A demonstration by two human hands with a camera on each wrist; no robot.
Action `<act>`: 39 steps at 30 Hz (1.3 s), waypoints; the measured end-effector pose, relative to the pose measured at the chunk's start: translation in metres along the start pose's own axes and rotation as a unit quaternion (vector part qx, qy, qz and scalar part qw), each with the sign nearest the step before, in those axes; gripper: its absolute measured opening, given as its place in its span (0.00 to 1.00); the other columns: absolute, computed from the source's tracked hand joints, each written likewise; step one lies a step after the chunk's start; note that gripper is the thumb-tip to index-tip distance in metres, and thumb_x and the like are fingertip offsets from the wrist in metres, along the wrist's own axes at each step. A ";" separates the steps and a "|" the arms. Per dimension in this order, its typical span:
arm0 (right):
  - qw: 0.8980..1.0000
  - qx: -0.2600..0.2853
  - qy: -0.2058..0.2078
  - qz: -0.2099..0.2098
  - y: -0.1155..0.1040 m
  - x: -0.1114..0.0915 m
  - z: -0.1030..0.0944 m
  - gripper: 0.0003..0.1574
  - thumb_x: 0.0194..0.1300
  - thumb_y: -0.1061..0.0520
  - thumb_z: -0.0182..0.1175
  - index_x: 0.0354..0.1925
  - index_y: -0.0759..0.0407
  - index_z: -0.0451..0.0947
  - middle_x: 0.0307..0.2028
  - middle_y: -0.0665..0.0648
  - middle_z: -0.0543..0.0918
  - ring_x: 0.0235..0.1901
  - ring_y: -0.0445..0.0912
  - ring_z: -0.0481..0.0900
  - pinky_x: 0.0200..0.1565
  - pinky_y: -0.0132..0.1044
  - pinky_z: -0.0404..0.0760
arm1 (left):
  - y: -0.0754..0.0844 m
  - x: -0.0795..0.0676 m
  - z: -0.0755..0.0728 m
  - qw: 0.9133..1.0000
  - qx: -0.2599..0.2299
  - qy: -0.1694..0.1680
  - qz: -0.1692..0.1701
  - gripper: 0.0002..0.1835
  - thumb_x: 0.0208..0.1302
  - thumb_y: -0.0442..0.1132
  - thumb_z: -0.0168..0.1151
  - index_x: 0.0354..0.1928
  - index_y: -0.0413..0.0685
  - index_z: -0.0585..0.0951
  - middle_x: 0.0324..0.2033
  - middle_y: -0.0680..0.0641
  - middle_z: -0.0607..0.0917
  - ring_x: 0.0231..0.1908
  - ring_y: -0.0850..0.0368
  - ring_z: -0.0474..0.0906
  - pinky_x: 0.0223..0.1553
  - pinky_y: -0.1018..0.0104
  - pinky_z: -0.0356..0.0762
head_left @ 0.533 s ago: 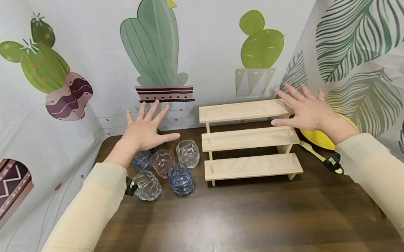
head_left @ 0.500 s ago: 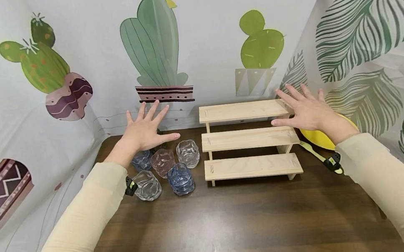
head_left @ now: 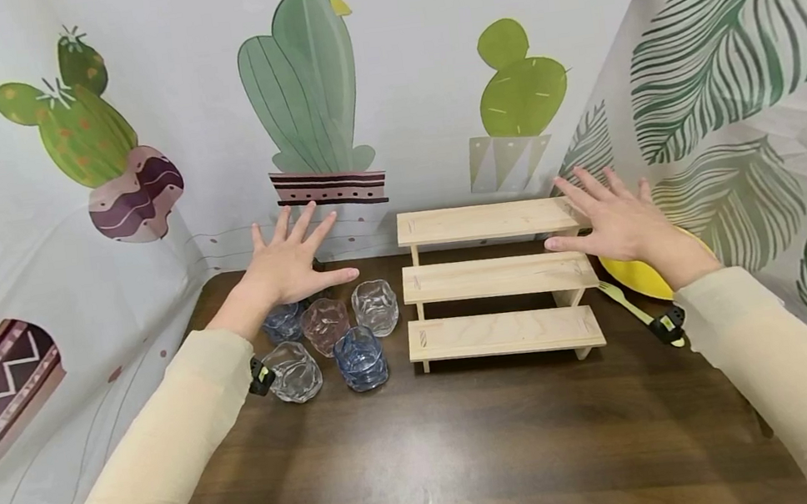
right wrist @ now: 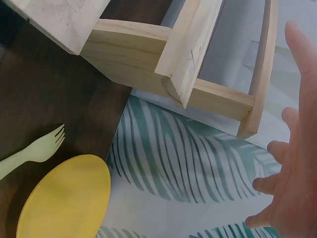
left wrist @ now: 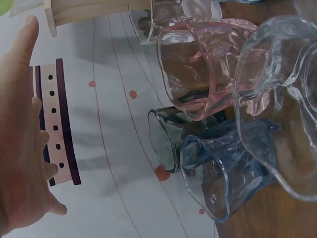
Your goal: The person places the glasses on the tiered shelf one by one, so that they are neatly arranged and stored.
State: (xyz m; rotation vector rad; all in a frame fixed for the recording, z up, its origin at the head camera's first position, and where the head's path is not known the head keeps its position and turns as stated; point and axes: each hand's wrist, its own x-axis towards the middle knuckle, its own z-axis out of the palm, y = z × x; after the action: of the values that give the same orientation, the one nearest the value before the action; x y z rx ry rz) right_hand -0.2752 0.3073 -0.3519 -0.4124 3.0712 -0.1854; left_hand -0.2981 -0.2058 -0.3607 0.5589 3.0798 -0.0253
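We see a shiny brown counter [head_left: 429,459] at the bottom, wavy glass cups [head_left: 327,326] left of the middle, flat wooden steps [head_left: 497,277] just right. Farther up, the left hand [head_left: 288,268] and right hand [head_left: 615,224] spread wide, holding nothing.

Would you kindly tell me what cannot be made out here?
- Head: most of the dark glass, behind the left hand.
- Head: part of the fork's handle, behind the wrist camera.
- Head: part of the plate, behind the right arm.
- Right wrist: the plate, cut off at the bottom edge.
- Left wrist: the nearest clear glass, cut off at the right edge.
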 end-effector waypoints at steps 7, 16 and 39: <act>0.999 0.039 0.011 0.017 0.004 -0.012 0.001 0.70 0.63 0.16 0.53 0.84 0.40 0.30 0.82 0.61 0.31 0.76 0.77 0.34 0.61 0.86 0.32 | 0.001 -0.014 0.000 0.998 -0.030 0.051 0.001 0.58 0.58 0.88 0.41 0.84 0.68 0.44 0.83 0.45 0.41 0.80 0.35 0.35 0.69 0.20 0.32; 0.990 0.129 0.041 0.031 0.005 -0.052 0.011 0.69 0.64 0.24 0.63 0.84 0.55 0.44 0.80 0.72 0.47 0.72 0.76 0.55 0.62 0.78 0.59 | -0.005 -0.061 0.013 0.974 -0.121 0.191 -0.009 0.48 0.63 0.76 0.57 0.77 0.56 0.66 0.71 0.37 0.66 0.68 0.33 0.64 0.65 0.31 0.62; 0.926 0.355 -0.040 0.119 0.013 -0.100 0.118 0.51 0.71 0.42 0.67 0.72 0.77 0.60 0.57 0.77 0.77 0.39 0.53 0.87 0.40 0.41 0.87 | -0.009 -0.158 0.131 0.899 -0.363 0.216 -0.119 0.50 0.57 0.53 0.80 0.76 0.47 0.63 0.67 0.38 0.69 0.66 0.39 0.67 0.63 0.36 0.66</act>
State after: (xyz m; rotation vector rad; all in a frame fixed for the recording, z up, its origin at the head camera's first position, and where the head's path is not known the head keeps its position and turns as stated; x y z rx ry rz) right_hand -0.1762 0.3327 -0.4683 -0.0025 2.6731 -1.1717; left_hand -0.1524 -0.2715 -0.4892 0.1505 3.1529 1.3427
